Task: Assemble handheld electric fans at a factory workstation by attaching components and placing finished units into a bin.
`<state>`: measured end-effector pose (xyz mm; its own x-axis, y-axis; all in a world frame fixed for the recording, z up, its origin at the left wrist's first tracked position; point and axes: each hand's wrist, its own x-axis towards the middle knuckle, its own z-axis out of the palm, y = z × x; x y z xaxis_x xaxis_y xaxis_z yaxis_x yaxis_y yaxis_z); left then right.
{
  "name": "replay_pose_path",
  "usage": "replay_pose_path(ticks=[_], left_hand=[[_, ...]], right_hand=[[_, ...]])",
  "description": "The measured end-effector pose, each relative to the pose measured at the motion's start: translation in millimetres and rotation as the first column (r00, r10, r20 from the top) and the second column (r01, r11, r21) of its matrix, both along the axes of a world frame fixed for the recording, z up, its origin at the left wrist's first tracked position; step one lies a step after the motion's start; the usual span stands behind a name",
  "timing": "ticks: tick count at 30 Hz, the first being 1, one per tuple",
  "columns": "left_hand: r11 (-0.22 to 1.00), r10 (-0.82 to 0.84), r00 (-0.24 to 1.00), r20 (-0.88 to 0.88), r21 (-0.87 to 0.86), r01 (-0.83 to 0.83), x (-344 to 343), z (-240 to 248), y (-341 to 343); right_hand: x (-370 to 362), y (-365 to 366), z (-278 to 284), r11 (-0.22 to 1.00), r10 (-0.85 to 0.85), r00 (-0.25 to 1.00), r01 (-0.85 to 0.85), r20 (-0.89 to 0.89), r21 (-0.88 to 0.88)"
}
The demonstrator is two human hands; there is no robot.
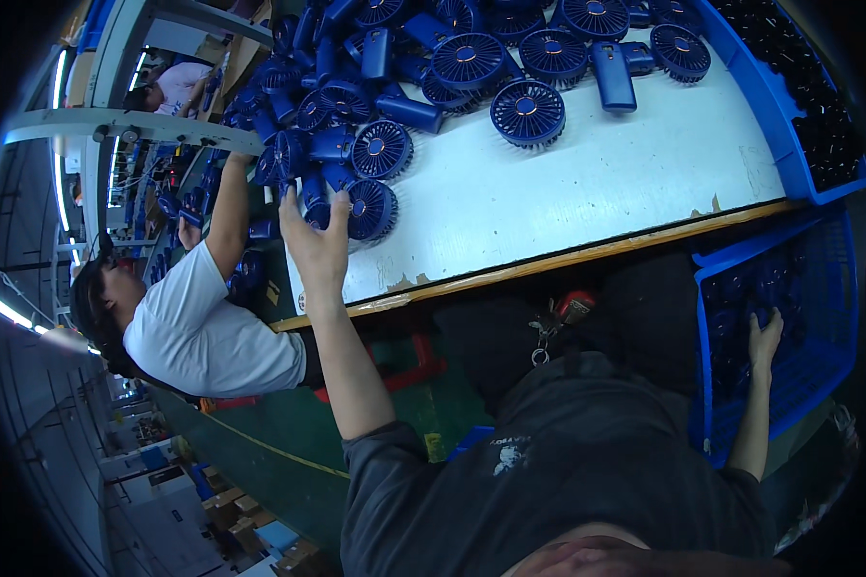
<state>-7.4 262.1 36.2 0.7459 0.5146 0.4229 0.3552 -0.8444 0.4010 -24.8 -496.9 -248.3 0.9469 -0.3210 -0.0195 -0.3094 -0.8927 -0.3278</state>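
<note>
At the left end of the white table (510, 202), my left hand (319, 252) reaches up with thumb and fingers spread. It is beside a dark blue handheld fan (368, 210) with a round slatted head; its fingertips are close to other fans' handles, and contact there is hard to make out. My right hand (765, 338) is down in a blue plastic crate (707, 404) at the right, among dark blue fans (733, 332). Its fingers look apart, with their tips partly lost in shadow. A heap of similar fans (467, 62) covers the table's far side.
A shallow blue bin (775, 106) holding small dark parts stands at the table's right end. To the left, a co-worker in a white shirt (212, 322) reaches toward the fans, beside a grey metal frame (96, 125). A red stool (419, 361) stands below the table.
</note>
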Motion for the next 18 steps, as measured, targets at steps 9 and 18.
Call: replay_pose_path(ticks=[9, 18], left_hand=[[0.964, -0.061, 0.994, 0.092, -0.251, 0.082, 125, 10, 13], [0.906, -0.095, 0.916, 0.391, -0.348, 0.242, 119, 29, -51]], right_hand=[[43, 105, 92, 0.847, 0.158, 0.987, -0.112, -0.043, 0.52], [36, 264, 231, 0.491, 0.381, 0.854, -0.512, 0.355, 0.705]])
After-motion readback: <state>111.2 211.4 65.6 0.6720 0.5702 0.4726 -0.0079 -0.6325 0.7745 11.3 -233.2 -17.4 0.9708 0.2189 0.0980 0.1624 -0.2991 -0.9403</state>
